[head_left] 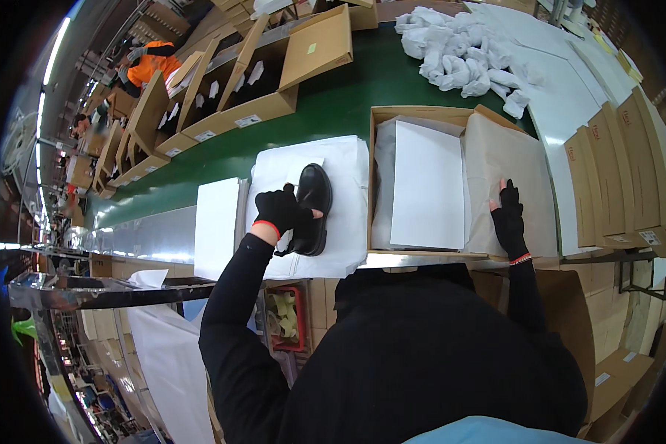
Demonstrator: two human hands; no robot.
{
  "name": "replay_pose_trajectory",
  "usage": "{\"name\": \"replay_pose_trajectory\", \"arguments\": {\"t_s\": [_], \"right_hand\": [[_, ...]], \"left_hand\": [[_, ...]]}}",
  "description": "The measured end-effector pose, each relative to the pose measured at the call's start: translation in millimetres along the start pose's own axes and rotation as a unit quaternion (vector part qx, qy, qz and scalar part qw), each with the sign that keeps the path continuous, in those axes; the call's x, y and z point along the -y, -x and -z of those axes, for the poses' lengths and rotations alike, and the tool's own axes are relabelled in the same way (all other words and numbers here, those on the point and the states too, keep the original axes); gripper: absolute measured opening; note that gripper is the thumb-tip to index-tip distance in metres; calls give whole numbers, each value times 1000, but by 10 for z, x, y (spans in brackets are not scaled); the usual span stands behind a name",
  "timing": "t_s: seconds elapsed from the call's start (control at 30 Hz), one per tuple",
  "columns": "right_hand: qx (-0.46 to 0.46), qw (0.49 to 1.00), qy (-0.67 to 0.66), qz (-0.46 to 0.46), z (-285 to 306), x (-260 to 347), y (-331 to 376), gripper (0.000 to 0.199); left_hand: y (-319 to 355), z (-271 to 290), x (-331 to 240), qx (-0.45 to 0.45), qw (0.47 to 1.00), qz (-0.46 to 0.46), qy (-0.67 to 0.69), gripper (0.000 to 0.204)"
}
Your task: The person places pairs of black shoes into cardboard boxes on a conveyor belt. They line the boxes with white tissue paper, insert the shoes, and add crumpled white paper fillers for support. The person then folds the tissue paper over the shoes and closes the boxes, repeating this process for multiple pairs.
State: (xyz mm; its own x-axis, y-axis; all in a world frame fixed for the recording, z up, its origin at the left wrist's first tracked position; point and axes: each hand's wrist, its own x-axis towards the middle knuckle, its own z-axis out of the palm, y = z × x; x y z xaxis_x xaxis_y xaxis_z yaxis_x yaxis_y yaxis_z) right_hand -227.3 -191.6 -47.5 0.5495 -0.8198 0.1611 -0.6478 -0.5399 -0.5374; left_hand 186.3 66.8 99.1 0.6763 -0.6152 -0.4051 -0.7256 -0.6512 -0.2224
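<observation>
My left hand (279, 210), in a black glove with bare fingertips, is closed on a black leather shoe (315, 189). The shoe lies over a stack of white paper sheets (350, 222), its toe pointing away from me. To the right stands an open cardboard shoe box (422, 112), lined with thin paper, with a flat white sheet (428, 185) inside. Thin wrapping paper (488, 140) drapes over the box's right side. My right hand (509, 218), gloved the same way, lies on that paper with its fingers stretched out.
Another stack of white sheets (218, 222) sits left of the shoe. Crumpled white paper bundles (459, 55) lie at the back. Open boxes (237, 111) line the green conveyor belt (348, 96); cardboard boxes (621, 170) stand at right. A person in an orange vest (154, 65) is far left.
</observation>
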Motion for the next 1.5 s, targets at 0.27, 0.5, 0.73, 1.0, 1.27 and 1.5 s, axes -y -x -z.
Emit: {"name": "replay_pose_trajectory", "arguments": {"t_s": [0.27, 0.5, 0.73, 1.0, 1.27, 1.5], "right_hand": [[-5, 998, -16, 64, -81, 27, -180, 66], [-1, 998, 3, 56, -165, 155, -225, 67], [5, 997, -12, 76, -187, 234, -272, 67], [22, 998, -15, 60, -183, 81, -228, 69], [56, 998, -10, 21, 192, -108, -272, 67], [-81, 992, -8, 92, 827, -34, -1004, 55]], "left_hand": [[-407, -67, 1016, 97, 943, -172, 267, 65], [299, 783, 206, 120, 765, -280, 567, 53], [-285, 346, -1204, 90, 792, -398, 455, 62], [-528, -236, -1713, 82, 829, -385, 398, 72], [-183, -633, -1935, -269, 849, -416, 184, 61], [267, -357, -1338, -332, 820, -336, 322, 59]]}}
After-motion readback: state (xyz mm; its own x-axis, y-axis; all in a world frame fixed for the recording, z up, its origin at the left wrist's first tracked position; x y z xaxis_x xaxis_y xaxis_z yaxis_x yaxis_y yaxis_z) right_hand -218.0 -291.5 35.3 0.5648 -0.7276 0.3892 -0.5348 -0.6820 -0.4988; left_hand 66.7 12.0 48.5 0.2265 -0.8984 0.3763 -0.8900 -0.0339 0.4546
